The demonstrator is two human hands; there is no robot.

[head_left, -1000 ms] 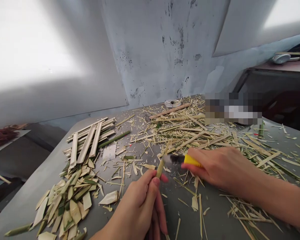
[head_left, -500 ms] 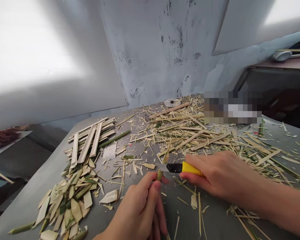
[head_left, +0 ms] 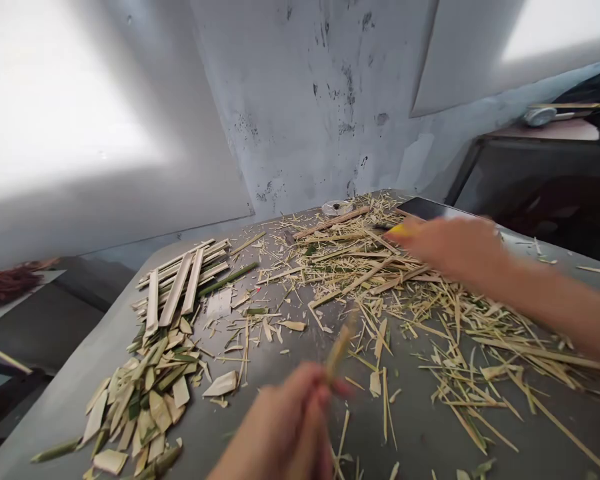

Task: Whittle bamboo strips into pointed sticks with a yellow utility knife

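My left hand [head_left: 295,420] is closed on a short bamboo strip [head_left: 339,350], which points up and away from me at the near middle of the table; motion blurs both. My right hand [head_left: 450,250] reaches to the far right, blurred, over the heap of bamboo shavings [head_left: 365,257]. From its fingers pokes the yellow utility knife [head_left: 403,231], its dark front end pointing left. I cannot make out the blade. Just behind that hand lies a dark flat phone-like slab [head_left: 423,207].
Several split bamboo strips [head_left: 175,287] are stacked at the left, above a pile of cut bamboo pieces [head_left: 145,407]. A clear round spool [head_left: 337,207] and a brown stick [head_left: 333,223] lie toward the wall [head_left: 300,120]. Shavings cover much of the grey table [head_left: 260,227].
My right hand has swung away from the bamboo strip, up and to the far right, carrying the utility knife. My left hand has dropped slightly, still gripping the strip.
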